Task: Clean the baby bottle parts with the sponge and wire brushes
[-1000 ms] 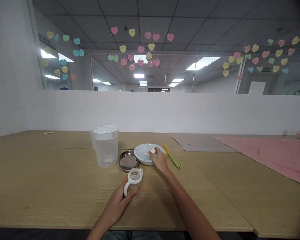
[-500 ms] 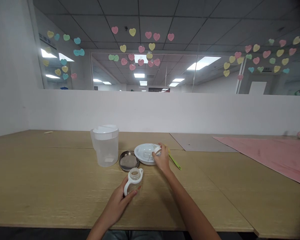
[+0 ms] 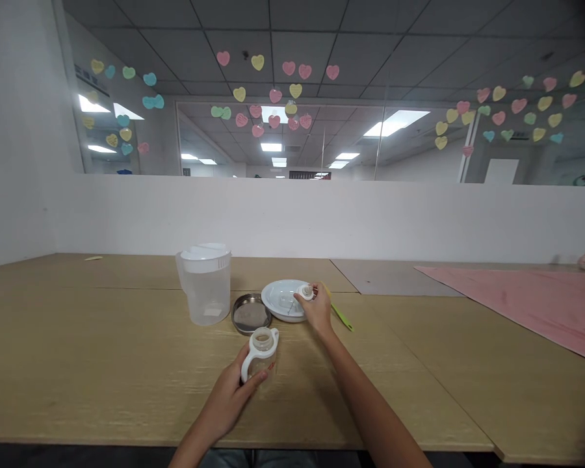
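A clear baby bottle [image 3: 263,344] with a white handle ring stands upright near the table's front, its mouth uncovered. My left hand [image 3: 230,393] is wrapped round its left side. Between the fingers of my right hand [image 3: 318,313] is a white bottle cap [image 3: 305,292] with a small pale tip pointing up. That hand is over the right side of a white bowl [image 3: 269,303]. Something clear lies in the bowl, and a thin dark line shows there; I cannot tell what it is. A yellow-headed brush with a green handle [image 3: 342,318] is partly hidden behind my right hand.
A translucent lidded pitcher [image 3: 207,289] stands left of the bowl. Between them sits a shallow round metal dish [image 3: 251,314], just behind the bottle. A pink cloth [image 3: 526,299] covers the table's right side, and a white wall [image 3: 312,218] runs along the back.
My right hand has shifted slightly right over the bowl, and the white bottle cap has turned so its tip faces up. My left hand and the baby bottle have stayed put.
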### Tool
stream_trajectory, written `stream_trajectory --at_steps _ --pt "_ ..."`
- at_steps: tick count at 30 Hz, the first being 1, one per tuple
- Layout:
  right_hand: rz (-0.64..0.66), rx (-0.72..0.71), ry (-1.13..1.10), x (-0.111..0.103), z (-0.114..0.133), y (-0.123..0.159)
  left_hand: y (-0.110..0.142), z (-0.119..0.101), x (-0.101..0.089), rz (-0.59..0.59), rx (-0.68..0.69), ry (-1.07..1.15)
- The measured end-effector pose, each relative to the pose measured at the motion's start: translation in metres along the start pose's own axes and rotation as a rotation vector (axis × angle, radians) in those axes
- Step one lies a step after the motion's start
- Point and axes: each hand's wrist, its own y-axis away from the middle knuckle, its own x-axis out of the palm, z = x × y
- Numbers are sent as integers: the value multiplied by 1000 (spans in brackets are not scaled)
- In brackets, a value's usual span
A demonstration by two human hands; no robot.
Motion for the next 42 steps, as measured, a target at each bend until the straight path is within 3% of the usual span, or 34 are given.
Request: stream_trajectory --at_steps 15,30,42 --pt "87 -148 0 0 4 4 0 4 0 12 -33 -19" --pt "158 -106 124 -2 6 6 0 4 0 0 -25 10" --pt "63 23 112 0 4 6 1 0 0 9 -37 5"
